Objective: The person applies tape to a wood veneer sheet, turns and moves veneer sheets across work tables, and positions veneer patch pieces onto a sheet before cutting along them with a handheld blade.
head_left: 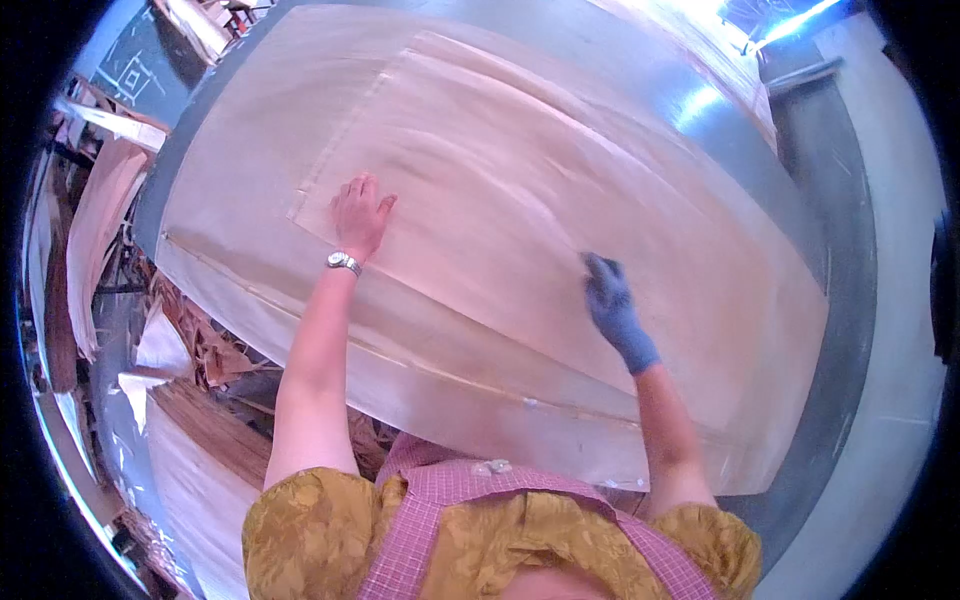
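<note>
Fingers spread, my bare left hand lies flat on a thin, pale wood veneer sheet, near its left edge. A wristwatch is on that wrist. My right hand, in a blue-grey glove with darker fingertips, rests farther right on the same sheet, fingers stretched forward and slightly blurred. Neither hand shows anything gripped. The sheet has long ripples and lies over a larger pale sheet. A long raised fold runs across the near side, below both hands.
Under the sheets is a grey metal-like tabletop. Torn veneer scraps and stacked sheets fill the left side. More pale sheets lie beyond the far edge. A pale floor strip runs along the right.
</note>
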### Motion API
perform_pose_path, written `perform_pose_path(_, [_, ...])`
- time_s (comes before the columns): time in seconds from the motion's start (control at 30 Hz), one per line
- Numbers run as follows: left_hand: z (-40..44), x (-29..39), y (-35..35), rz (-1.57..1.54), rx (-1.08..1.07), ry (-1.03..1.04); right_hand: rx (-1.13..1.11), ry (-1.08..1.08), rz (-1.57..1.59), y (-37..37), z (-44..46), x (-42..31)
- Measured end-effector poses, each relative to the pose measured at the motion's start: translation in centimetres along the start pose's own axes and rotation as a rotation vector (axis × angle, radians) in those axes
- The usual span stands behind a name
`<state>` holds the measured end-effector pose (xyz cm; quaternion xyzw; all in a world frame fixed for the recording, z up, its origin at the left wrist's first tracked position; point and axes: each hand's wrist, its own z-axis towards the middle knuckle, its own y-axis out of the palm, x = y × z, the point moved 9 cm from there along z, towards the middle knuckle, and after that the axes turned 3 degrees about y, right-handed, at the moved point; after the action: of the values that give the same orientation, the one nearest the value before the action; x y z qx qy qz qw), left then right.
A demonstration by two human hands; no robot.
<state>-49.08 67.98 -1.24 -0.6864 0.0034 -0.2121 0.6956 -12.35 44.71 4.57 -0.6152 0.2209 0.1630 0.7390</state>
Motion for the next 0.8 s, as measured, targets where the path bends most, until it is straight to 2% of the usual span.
perform_pose_path(0.07, [1.3, -1.1, -2.4, 0.107, 0.276, 0.094, -0.067, -0.113, 0.151, 6.0, 7.6, -7.6])
perform_pose_path(0.1, [1.8, -1.8, -3.4, 0.165, 0.414, 0.140, -0.085, -0.192, 0.128, 8.2, 11.1, -11.9])
perform_pose_path(0.17, [3.4, -4.3, -1.5, 0.107, 0.331, 0.117, -0.164, -0.180, 0.066, 14.5, 16.8, -15.9])
perform_pose_path(0.2, [4.1, -5.5, -0.6, 0.079, 0.288, 0.106, -0.275, -0.149, -0.017, 17.6, 19.3, -17.7])
perform_pose_path(0.23, [4.7, -6.1, -0.9, 0.055, 0.266, 0.102, -0.384, -0.118, -0.100, 20.1, 21.6, -19.5])
perform_pose_path(0.3, [5.8, -6.5, -1.9, 0.007, 0.214, 0.093, -0.451, -0.084, -0.271, 23.9, 25.6, -22.5])
perform_pose_path(0.33, [6.2, -6.6, -2.2, -0.001, 0.233, 0.095, -0.486, -0.067, -0.357, 25.6, 26.8, -23.1])
perform_pose_path(0.47, [8.4, -7.7, -1.5, 0.026, 0.310, 0.132, -0.478, 0.016, -0.353, 29.3, 28.9, -23.3])
perform_pose_path(0.53, [9.1, -7.6, -1.4, 0.031, 0.318, 0.168, -0.506, 0.100, -0.387, 28.9, 28.6, -23.3])
perform_pose_path(0.63, [9.7, -7.6, -0.5, -0.001, 0.282, 0.204, -0.466, -0.062, -0.456, 28.7, 28.5, -24.8])
perform_pose_path(0.73, [10.3, -7.8, 0.2, 0.027, 0.220, 0.184, -0.482, 0.015, -0.409, 29.7, 29.2, -23.9])
perform_pose_path(0.8, [10.5, -8.0, 1.0, 0.081, 0.167, 0.141, -0.457, -0.023, -0.361, 30.1, 29.8, -24.0])
